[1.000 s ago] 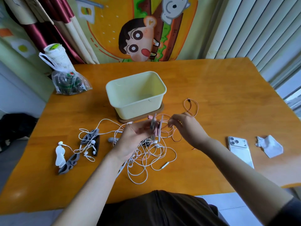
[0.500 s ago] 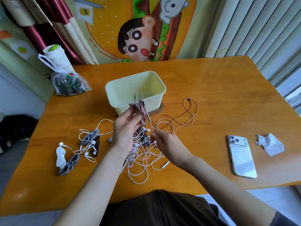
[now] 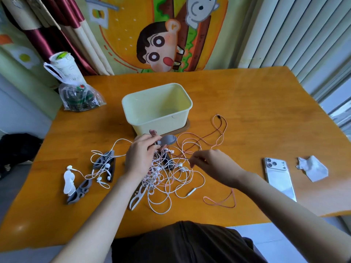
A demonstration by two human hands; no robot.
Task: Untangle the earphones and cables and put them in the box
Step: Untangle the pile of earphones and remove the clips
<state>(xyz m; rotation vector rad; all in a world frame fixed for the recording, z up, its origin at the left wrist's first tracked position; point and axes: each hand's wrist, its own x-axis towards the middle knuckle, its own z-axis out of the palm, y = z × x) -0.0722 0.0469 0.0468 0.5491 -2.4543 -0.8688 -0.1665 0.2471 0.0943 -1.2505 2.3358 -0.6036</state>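
Seen from the head camera, the pale box [image 3: 161, 126] stands open near the middle of the desk [image 3: 256, 114]. The tangle of earphones and cables [image 3: 165, 179] lies between it and the near edge, outside the box. The left hand [image 3: 139, 158] grips a grey winder [image 3: 168, 139] just above the tangle. The right hand [image 3: 212, 162] pinches one thin strand of it. A phone [image 3: 279, 181] lies toward the right edge.
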